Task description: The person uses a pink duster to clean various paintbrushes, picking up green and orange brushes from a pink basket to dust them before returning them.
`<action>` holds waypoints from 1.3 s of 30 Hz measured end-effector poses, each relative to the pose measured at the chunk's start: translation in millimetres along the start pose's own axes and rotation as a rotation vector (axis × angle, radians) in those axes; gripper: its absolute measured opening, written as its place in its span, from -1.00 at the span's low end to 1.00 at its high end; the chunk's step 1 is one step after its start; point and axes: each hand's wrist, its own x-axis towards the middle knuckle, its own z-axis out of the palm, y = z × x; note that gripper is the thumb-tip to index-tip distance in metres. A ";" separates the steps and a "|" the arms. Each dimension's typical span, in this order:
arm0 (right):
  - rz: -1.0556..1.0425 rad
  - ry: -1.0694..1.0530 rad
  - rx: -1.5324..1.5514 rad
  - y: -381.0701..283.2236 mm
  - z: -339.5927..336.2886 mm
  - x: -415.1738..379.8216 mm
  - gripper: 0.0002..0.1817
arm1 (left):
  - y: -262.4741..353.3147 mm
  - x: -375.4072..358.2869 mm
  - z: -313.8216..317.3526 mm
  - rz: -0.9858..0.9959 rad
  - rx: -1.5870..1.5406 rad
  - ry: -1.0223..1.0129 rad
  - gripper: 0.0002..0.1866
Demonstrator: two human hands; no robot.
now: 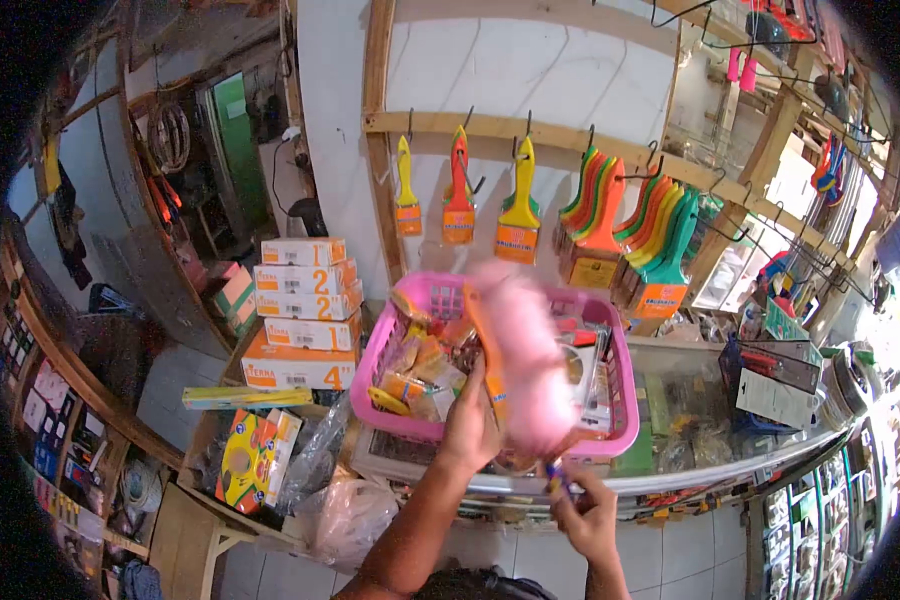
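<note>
My right hand [588,512] is closed round the short dark handle of a fluffy pink duster [530,360], whose head is smeared by motion. Upright beside the fluff stands an orange-handled paintbrush [485,335], gripped by my left hand [470,425]. The duster head overlaps the brush's right side in this view. Behind both is a pink plastic basket [370,378] with small plastic-wrapped packets [435,370] on its left side and carded goods [595,370] on its right. Part of the basket is hidden by the duster and my left hand.
Paintbrushes [518,200] hang from hooks on a wooden rail [550,130] behind the basket. White-and-orange boxes [305,310] are stacked on the left, above a yellow-and-red box [255,460]. The glass counter [670,480] runs under the basket; a clear plastic bag [350,515] sits below left.
</note>
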 end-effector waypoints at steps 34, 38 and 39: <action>-0.113 -0.431 -0.506 -67.3 -130.6 16.4 -0.53 | -8.4 -12.8 58.3 -0.121 0.152 -0.093 -0.34; 0.107 0.001 0.011 -53.3 -124.9 10.7 -0.61 | -8.0 -13.1 45.5 -0.032 0.397 0.232 -0.33; 0.051 -0.013 -0.185 -60.2 -116.1 17.6 -0.61 | -9.0 -11.4 49.9 -0.045 0.359 0.122 -0.34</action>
